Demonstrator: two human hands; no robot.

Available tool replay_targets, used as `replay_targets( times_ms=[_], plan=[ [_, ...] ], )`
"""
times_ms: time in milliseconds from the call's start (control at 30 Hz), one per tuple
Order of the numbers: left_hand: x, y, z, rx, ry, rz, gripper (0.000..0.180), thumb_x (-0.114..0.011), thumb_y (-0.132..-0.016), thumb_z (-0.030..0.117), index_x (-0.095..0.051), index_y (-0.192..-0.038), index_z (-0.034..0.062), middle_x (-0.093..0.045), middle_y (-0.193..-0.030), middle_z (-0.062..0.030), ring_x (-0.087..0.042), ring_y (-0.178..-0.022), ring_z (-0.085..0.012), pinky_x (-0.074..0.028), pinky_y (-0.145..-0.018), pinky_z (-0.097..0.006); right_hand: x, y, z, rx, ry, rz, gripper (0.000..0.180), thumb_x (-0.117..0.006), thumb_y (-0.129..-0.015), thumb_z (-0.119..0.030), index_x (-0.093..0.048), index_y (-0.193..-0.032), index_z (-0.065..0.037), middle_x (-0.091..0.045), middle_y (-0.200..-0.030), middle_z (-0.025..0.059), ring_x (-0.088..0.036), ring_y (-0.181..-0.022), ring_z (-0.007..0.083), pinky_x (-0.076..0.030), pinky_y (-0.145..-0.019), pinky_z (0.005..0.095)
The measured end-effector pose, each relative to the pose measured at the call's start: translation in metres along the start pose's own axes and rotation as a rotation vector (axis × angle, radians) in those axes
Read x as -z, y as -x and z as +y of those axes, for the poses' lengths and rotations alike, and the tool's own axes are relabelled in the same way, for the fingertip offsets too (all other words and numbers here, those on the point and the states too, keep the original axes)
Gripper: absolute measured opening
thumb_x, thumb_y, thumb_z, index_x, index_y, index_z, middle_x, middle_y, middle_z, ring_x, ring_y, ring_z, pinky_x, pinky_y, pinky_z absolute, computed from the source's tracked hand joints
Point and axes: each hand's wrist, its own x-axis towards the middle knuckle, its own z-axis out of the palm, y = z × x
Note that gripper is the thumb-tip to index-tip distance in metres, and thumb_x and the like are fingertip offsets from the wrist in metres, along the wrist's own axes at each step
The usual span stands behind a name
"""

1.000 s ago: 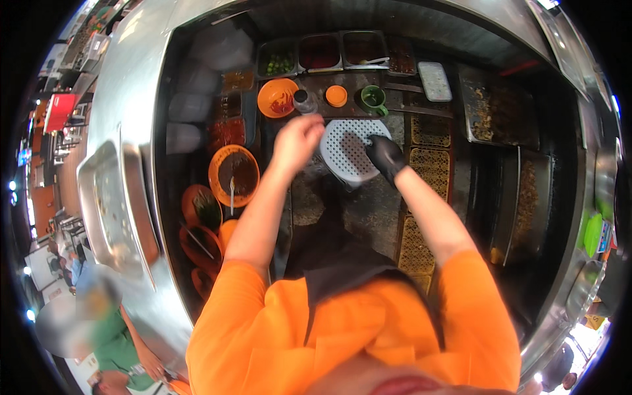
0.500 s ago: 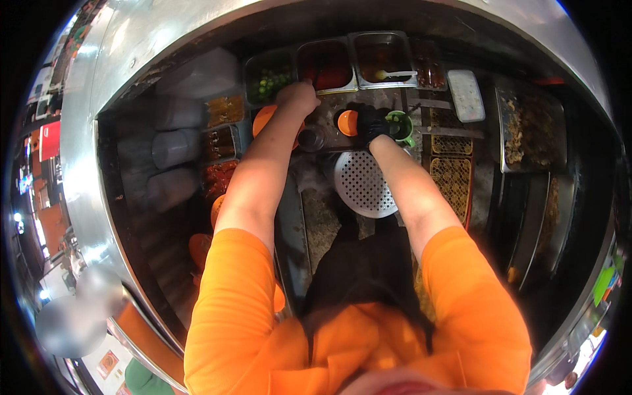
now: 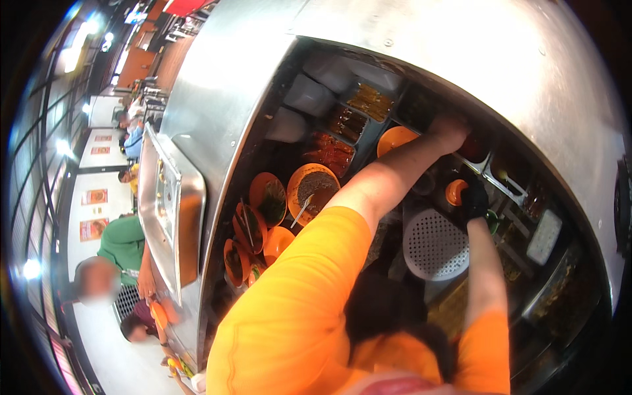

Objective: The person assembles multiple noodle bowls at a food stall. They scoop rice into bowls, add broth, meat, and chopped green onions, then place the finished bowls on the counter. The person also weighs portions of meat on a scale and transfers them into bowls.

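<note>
My bare left hand (image 3: 451,131) reaches far back under the steel hood, its fingers curled over a metal tray of dark red food (image 3: 475,148). What it holds is hidden. My right hand (image 3: 475,201), in a black glove, sits between a small orange bowl (image 3: 454,192) and a small green bowl (image 3: 493,221), touching the orange one. Its grip is not clear. A round white perforated strainer (image 3: 434,245) lies just in front of the right hand. Both orange sleeves fill the lower view.
Several orange bowls of seasoning (image 3: 315,187), one with a spoon, crowd the counter's left side. Metal trays of food (image 3: 332,151) and white tubs (image 3: 309,95) line the back. A steel tray (image 3: 168,210) lies on the outer ledge, with seated people (image 3: 122,243) beyond.
The view has swung so the counter now lies on a slant. My left hand went from above the strainer to the back trays. My gloved right hand left the strainer for the small bowls.
</note>
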Motion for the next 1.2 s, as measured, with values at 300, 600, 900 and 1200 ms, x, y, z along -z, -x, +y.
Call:
replay_targets(
  times_ms=[300,600,900,1200],
  plan=[
    [0.003,0.010,-0.020,-0.052,-0.164,-0.313,0.029,-0.046,-0.090,0.018,-0.065,-0.112,0.0152,-0.064,-0.113,-0.0129,-0.061,-0.106,-0.0299,-0.050,-0.088,-0.044,0.041,0.032,-0.002,0.600,0.373,0.161,0.039,-0.060,-0.078,-0.012,-0.056,-0.117,-0.012,-0.062,-0.108,0.0145,-0.063,-0.091,0.0335,-0.050,-0.075,0.0446],
    [0.000,0.042,-0.031,0.042,0.082,-0.149,0.027,-0.054,-0.091,0.027,-0.066,-0.111,0.0146,-0.065,-0.107,-0.0094,-0.059,-0.102,-0.0301,-0.049,-0.087,-0.039,0.062,0.041,0.007,0.186,0.007,0.382,0.025,-0.060,-0.081,-0.014,-0.061,-0.106,-0.006,-0.062,-0.100,0.0132,-0.064,-0.088,0.0330,-0.050,-0.075,0.0425],
    [-0.018,0.045,-0.033,0.077,0.347,-0.201,0.027,-0.055,-0.092,0.028,-0.066,-0.113,0.0151,-0.064,-0.111,-0.0115,-0.059,-0.105,-0.0308,-0.047,-0.090,-0.038,0.091,0.052,0.046,0.060,0.119,0.747,0.039,-0.056,-0.083,-0.010,-0.058,-0.122,-0.011,-0.064,-0.106,0.0165,-0.063,-0.092,0.0342,-0.052,-0.078,0.0416],
    [-0.041,0.038,-0.062,0.598,1.147,-0.270,0.026,-0.058,-0.093,0.023,-0.066,-0.109,0.0046,-0.062,-0.085,-0.0030,-0.057,-0.078,-0.0105,-0.048,-0.072,-0.023,0.078,0.024,0.069,-0.320,-0.814,0.657,0.033,-0.055,-0.086,-0.012,-0.054,-0.117,-0.003,-0.064,-0.096,0.0130,-0.062,-0.084,0.0223,-0.051,-0.070,0.0331]
  ],
)
